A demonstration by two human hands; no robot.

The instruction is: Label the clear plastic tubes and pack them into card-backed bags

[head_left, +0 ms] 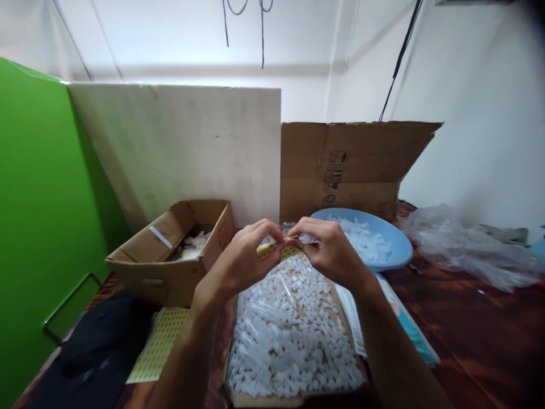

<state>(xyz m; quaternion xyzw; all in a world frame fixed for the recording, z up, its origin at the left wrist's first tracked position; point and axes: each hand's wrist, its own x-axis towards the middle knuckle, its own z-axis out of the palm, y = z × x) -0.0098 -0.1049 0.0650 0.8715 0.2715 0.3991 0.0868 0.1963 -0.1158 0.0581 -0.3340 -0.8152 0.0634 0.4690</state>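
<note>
Above the far end of a shallow cardboard tray (255,401), my two hands meet fingertip to fingertip. My left hand (251,250) is closed in a pinch, and a thin strip at its fingertips is too small to name. A small clear plastic piece (308,239) is gripped by my right hand (330,247), its fingers closed around it. Beneath them, the tray holds a heap of small white plastic pieces (298,335) with several clear tubes (258,335) lying on top. A yellow patterned sheet (290,251) shows partly behind my fingers.
A blue basin (402,250) with translucent pieces stands back right, beside crumpled clear plastic (464,244). An open cardboard box (157,278) sits at left. Yellow sticker sheets (159,343) and a dark cloth (97,346) lie nearer. White and cardboard panels (361,165) stand behind.
</note>
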